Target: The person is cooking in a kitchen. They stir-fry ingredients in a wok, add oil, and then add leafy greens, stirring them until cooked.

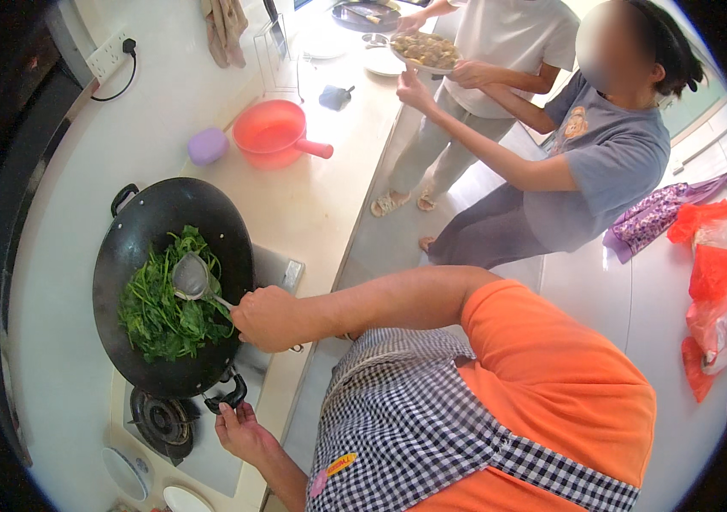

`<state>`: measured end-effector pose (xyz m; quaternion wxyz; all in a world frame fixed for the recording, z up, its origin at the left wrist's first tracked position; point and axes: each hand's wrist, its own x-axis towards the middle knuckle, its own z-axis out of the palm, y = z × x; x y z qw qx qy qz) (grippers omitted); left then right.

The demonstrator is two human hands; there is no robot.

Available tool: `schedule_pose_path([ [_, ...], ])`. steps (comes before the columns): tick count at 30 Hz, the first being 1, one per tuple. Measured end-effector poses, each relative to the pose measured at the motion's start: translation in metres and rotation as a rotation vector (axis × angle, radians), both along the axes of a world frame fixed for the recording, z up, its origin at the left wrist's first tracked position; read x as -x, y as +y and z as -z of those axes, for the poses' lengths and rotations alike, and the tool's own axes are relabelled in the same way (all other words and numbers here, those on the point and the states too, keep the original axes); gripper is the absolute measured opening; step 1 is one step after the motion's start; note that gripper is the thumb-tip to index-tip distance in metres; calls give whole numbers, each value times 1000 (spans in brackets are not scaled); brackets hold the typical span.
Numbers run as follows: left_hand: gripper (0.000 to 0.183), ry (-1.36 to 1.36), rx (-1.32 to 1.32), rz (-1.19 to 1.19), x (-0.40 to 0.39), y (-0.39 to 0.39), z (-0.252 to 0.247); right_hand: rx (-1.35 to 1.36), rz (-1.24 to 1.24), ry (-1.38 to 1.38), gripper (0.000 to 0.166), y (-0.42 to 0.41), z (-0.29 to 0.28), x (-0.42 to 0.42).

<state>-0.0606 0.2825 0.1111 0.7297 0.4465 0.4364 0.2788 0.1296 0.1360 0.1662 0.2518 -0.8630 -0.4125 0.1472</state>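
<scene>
A large black wok (113,256) sits over the stove, tilted in this view, with leafy green vegetables (168,307) inside it. My right hand (270,319) is closed around the handle of a metal ladle (191,276), whose bowl rests on or just above the greens. Low in the view, my left hand (241,432) grips the wok's black side handle (229,393) with its fingers. The far side handle (124,197) of the wok is free.
A free burner (161,419), a bowl (125,473) and a white dish (185,500) lie below the wok. Beyond it stand a pink dipper (270,134) and a purple container (208,146). Two people at the counter's far end hold a plate of food (426,51). Plastic bags (715,288) are at right.
</scene>
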Motion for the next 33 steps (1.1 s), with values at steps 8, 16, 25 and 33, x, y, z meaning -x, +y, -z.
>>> schedule_pose_path([
  [8,25,-27,-6,-22,-1,-2,1,81,-74,21,31,-1,-6,-2],
  [16,23,-6,-23,-39,-1,0,5,119,-105,50,32,-1,-14,1],
  [25,22,-11,-7,-69,-6,-7,1,89,-93,28,28,-2,-5,-5],
  [33,18,-21,35,-113,-3,-6,7,210,-31,59,27,4,-6,-19],
])
